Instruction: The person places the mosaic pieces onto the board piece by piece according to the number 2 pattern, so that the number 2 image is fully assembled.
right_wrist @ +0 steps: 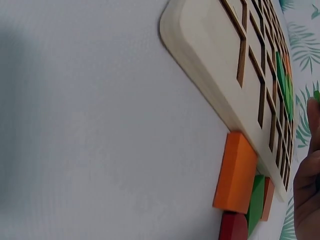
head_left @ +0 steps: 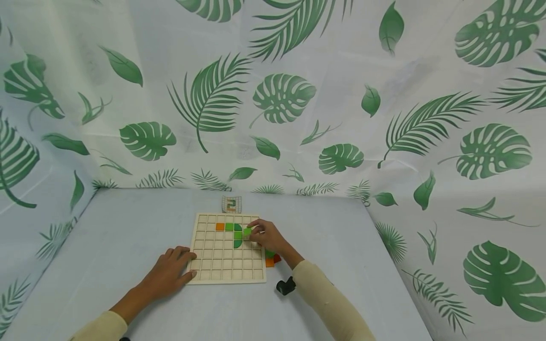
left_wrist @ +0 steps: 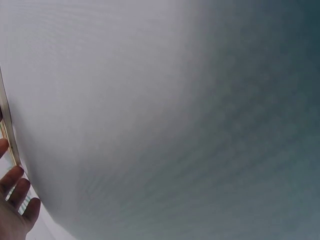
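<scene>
A pale wooden grid board [head_left: 217, 260] lies flat on the table, divided into small square cells. Toward its upper right, several pieces occupy cells: an orange square [head_left: 220, 227], green squares [head_left: 238, 235] and darker green rounded pieces [head_left: 237, 244]. My right hand [head_left: 270, 237] pinches a light green square block [head_left: 247, 231] over the board, beside those pieces. At the board's left edge rests my left hand [head_left: 167, 273], fingers and thumb touching the rim. Only part of that hand shows in the left wrist view, where its fingers [left_wrist: 19, 192] look relaxed.
Loose pieces, including an orange block [right_wrist: 236, 172], a green block [right_wrist: 256, 199] and a red block [right_wrist: 233, 226], lie against the board's right side. A small patterned card [head_left: 231, 204] is behind the board. A black object [head_left: 286, 286] is near the right forearm.
</scene>
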`<act>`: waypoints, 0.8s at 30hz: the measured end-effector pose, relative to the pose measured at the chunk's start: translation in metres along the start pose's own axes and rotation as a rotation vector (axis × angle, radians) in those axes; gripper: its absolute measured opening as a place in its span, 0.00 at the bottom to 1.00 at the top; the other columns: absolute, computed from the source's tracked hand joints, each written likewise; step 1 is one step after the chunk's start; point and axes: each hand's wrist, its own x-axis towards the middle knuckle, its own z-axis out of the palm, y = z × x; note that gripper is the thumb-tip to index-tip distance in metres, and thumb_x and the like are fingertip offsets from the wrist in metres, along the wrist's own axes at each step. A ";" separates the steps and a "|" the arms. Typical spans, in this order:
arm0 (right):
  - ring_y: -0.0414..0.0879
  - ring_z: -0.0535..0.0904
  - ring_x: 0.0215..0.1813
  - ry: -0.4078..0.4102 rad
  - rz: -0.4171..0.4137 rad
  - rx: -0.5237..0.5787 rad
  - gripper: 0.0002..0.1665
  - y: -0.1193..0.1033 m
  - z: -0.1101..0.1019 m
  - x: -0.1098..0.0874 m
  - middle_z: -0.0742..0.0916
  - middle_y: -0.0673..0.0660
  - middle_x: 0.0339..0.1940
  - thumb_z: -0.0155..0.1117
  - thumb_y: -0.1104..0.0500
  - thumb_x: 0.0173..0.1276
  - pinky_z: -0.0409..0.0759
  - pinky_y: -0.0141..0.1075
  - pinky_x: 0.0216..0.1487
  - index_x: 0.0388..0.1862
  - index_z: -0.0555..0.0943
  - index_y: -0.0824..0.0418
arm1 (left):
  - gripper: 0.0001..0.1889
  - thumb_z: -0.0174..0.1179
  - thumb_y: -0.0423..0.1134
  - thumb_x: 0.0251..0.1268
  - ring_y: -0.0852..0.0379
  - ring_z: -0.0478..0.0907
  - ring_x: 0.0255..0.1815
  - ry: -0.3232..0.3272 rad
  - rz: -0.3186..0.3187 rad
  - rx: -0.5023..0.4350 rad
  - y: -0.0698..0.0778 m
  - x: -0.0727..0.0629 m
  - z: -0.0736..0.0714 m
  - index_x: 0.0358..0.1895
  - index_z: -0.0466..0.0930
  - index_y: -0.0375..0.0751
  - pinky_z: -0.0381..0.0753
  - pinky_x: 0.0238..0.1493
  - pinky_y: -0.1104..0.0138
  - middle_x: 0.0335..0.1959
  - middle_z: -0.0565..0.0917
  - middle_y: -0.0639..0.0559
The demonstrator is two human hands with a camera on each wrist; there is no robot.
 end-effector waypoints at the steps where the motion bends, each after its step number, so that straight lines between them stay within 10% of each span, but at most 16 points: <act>1: 0.43 0.75 0.24 -0.004 -0.001 0.005 0.18 0.000 0.001 0.000 0.88 0.58 0.38 0.65 0.62 0.70 0.76 0.33 0.26 0.57 0.79 0.64 | 0.22 0.67 0.52 0.65 0.45 0.74 0.57 0.000 -0.001 0.001 0.000 0.000 0.000 0.59 0.78 0.48 0.75 0.53 0.48 0.59 0.76 0.45; 24: 0.37 0.82 0.41 -0.038 -0.065 -0.179 0.16 -0.006 0.028 0.007 0.86 0.49 0.39 0.68 0.56 0.70 0.80 0.31 0.42 0.55 0.85 0.57 | 0.23 0.66 0.53 0.65 0.43 0.74 0.57 -0.003 -0.006 0.005 0.000 0.000 0.001 0.59 0.78 0.48 0.75 0.53 0.47 0.59 0.76 0.44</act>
